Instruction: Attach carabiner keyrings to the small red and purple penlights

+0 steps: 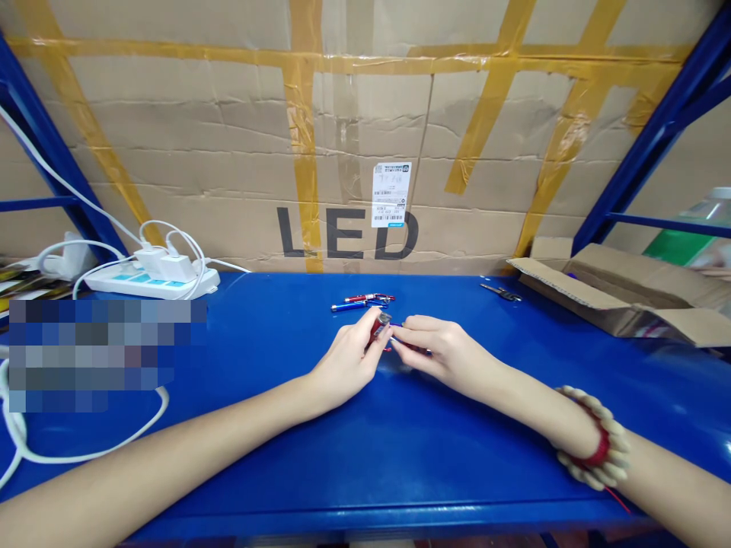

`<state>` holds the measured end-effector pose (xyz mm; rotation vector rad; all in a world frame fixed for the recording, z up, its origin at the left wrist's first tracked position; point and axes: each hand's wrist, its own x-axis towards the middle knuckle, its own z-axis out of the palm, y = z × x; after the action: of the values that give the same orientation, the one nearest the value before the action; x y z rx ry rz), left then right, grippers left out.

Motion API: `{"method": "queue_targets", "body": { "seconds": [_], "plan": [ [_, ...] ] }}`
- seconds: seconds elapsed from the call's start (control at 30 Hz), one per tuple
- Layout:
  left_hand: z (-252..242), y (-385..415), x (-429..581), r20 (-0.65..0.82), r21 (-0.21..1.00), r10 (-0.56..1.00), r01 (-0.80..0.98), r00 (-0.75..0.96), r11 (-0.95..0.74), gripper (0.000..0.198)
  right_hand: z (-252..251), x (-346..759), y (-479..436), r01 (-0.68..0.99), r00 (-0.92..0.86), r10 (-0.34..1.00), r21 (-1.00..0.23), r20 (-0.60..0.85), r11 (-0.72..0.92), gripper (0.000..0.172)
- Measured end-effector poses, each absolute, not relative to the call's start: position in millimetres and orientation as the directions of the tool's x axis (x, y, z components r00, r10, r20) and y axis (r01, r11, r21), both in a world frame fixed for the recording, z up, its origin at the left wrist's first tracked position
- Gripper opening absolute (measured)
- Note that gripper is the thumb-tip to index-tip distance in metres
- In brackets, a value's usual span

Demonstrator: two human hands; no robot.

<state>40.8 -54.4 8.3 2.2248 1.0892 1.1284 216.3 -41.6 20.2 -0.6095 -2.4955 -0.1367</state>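
My left hand (348, 358) and my right hand (442, 352) meet over the middle of the blue table (365, 449). Together they pinch a small red keychain torch (379, 329) with a silver end. The left fingers are closed on its body. The right fingertips press at its right end, where a purple bit shows. Just behind the hands lie a blue torch (348, 306) and a red torch (368, 297). A beaded bracelet (594, 449) sits on my right wrist.
A white power strip (151, 280) with plugged chargers and cables lies at the back left. An open cardboard box (622, 293) stands at the right, with a small dark metal item (501, 292) beside it. A taped cardboard wall marked LED (348, 232) closes the back.
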Motion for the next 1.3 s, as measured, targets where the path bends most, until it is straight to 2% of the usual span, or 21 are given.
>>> {"method": "queue_targets", "body": {
  "seconds": [0.1, 0.3, 0.43, 0.6, 1.3],
  "plan": [
    [10, -56, 41, 0.452, 0.712, 0.822, 0.415, 0.346, -0.566, 0.021, 20, 217, -40, 0.426, -0.711, 0.408, -0.111, 0.572, 0.898, 0.027],
    [10, -59, 41, 0.331, 0.829, 0.857, 0.312, 0.395, -0.464, 0.021, 23, 222, -33, 0.519, -0.523, 0.425, -0.12, 0.739, 0.847, 0.025],
    [11, -58, 40, 0.339, 0.799, 0.821, 0.321, 0.459, -0.509, 0.026, 24, 222, -35, 0.529, -0.446, 0.39, -0.114, 0.806, 0.841, 0.024],
    [10, -56, 39, 0.355, 0.763, 0.794, 0.338, 0.493, -0.551, 0.029, 25, 219, -42, 0.475, -0.484, 0.302, -0.043, 0.821, 0.879, 0.023],
    [7, -56, 40, 0.381, 0.787, 0.792, 0.282, 0.476, -0.548, 0.027, 23, 211, -44, 0.414, -0.462, 0.35, -0.151, 0.815, 0.898, 0.024]
  ]
}}
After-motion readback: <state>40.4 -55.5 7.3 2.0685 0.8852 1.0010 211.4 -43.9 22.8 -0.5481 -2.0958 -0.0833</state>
